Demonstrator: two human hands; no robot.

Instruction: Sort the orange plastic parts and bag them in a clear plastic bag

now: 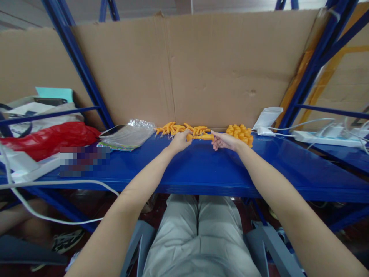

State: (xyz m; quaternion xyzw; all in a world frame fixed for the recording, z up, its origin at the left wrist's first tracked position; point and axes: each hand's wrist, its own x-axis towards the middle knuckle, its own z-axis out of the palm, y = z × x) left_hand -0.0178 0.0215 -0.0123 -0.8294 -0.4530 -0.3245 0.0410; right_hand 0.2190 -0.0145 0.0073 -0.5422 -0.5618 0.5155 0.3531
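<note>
Both my arms reach across a blue shelf (201, 169) toward its back edge. My left hand (180, 141) and my right hand (223, 141) each pinch one end of a long orange plastic piece (201, 136) held just above the shelf. Behind it lies a row of several orange T-shaped parts with small chains (178, 129). A pile of several small orange caps (240, 132) sits right next to my right hand.
A clear plastic bag (129, 134) lies left of the orange parts. A red bag (49, 139) and papers sit at far left. A white pouch (266, 120), cables and a power strip (319, 137) are on the right. A cardboard sheet (201, 69) backs the shelf.
</note>
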